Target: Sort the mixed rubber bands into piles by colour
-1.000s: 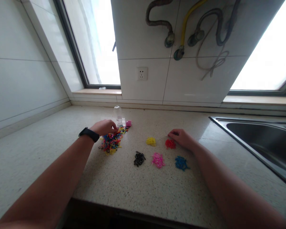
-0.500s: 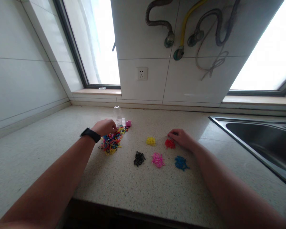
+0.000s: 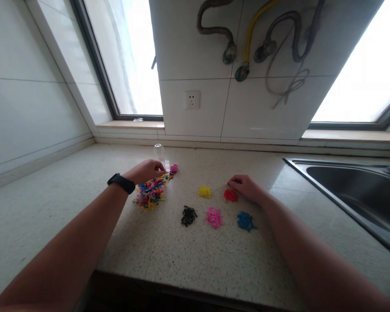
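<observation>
The left hand (image 3: 147, 170) is shifted toward the mixed-colour pile's (image 3: 150, 193) far end, now put within reach; it and the right hand (image 3: 247, 187) are narrowly curled, contents indiscernible.

A loose, multicoloured heap of small, slim, loop-like pieces (image 3: 149, 195) spreads across the left of the table (image 3: 195, 260), trailing toward the far right. Beside it lie five single-colour clusters: a yellow pile (image 3: 204, 192) and red pile (image 3: 230, 196), far; a black pile (image 3: 189, 216), pink pile (image 3: 214, 217) and blue pile (image 3: 246, 221), near, running left to right.
</observation>
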`<state>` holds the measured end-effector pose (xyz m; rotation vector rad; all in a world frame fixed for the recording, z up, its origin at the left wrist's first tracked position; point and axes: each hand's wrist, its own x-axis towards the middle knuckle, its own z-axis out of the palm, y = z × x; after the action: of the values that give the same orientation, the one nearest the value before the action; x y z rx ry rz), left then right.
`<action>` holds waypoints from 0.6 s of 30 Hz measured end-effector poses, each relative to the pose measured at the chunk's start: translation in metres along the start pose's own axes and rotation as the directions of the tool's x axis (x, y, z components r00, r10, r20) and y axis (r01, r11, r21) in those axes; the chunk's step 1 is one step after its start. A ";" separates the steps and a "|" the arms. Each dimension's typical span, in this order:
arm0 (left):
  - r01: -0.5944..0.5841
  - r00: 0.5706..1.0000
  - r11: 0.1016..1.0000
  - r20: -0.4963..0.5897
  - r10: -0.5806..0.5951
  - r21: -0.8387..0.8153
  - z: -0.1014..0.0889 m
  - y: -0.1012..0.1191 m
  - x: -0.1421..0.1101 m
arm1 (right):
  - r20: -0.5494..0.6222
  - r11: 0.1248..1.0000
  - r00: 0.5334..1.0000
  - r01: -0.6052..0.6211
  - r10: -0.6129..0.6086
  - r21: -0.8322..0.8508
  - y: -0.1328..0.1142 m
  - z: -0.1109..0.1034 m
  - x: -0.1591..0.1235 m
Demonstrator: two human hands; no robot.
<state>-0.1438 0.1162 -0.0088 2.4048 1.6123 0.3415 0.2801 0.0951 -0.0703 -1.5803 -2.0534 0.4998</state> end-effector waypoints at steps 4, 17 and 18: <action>-0.097 0.995 0.977 0.008 0.101 -0.188 0.001 0.023 0.000 | 0.004 1.000 1.000 0.001 -0.001 0.008 0.000 0.000 0.000; -0.229 0.908 0.720 0.122 0.400 -0.655 0.001 0.130 -0.031 | -0.001 1.000 1.000 0.006 -0.006 0.016 0.004 0.002 0.003; -0.229 0.902 0.698 0.122 0.414 -0.678 0.002 0.136 -0.034 | -0.002 1.000 1.000 0.008 -0.008 0.017 0.004 0.002 0.003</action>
<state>-0.0372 0.0345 0.0299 2.0389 0.7482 0.5134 0.2809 0.0991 -0.0738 -1.5619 -2.0478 0.5115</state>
